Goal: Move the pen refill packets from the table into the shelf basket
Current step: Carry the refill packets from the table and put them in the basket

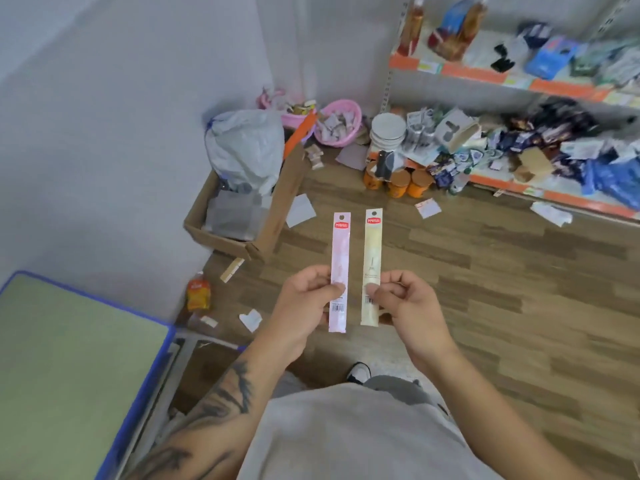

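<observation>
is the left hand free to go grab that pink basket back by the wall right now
Probably not as things stand: the left hand already pinches the pink packet, and the pink basket sits well off across the floor, beyond the cardboard box. The person would likely have to step closer.

One packet (340,268) is pale pink, the other packet (372,265) cream; both carry red labels on top. The tabletop (69,358) is green edged in blue. The floor (502,289) shows brown wood planks. The basket (341,121) is pink, the shelf (485,74) trim orange.
</observation>
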The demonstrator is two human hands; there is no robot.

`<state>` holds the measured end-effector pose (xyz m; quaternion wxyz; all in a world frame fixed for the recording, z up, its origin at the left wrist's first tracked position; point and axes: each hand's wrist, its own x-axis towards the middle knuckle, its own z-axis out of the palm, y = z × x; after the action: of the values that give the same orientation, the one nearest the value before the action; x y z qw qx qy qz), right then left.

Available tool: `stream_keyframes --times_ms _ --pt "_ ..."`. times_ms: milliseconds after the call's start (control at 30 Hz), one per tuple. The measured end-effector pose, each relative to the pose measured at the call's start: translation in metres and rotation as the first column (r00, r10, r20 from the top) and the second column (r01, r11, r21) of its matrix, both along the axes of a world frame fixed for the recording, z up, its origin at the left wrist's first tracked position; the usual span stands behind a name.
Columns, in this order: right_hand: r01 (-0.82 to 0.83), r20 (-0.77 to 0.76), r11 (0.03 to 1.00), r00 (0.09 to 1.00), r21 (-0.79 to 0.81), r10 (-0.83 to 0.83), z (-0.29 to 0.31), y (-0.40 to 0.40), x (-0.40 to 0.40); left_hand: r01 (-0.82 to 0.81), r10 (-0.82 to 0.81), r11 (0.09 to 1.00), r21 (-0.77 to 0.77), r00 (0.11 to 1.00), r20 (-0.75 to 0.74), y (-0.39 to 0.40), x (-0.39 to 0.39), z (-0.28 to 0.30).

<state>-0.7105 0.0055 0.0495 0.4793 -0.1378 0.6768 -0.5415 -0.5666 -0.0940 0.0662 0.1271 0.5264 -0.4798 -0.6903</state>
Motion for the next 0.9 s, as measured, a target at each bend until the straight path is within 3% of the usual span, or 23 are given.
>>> stream_keyframes --times_ms 467,633,900 --pt "0.385 -0.020 0.922 0.923 0.039 -0.384 -0.019 -0.003 -0.162 0.291 -0.293 0.953 0.081 0.956 0.010 -0.048 -0.216 -0.026" --pt "0.456 -0.095 0.887 0.889 0.075 -0.449 -0.009 -0.057 -0.241 0.398 -0.395 0.910 0.120 0.918 -0.046 -0.102 -0.309 -0.031" --pt "0.487 -0.181 0.873 0.858 -0.009 -0.481 0.030 -0.169 -0.356 0.415 -0.407 0.905 0.087 0.908 -0.104 -0.217 -0.428 -0.006"
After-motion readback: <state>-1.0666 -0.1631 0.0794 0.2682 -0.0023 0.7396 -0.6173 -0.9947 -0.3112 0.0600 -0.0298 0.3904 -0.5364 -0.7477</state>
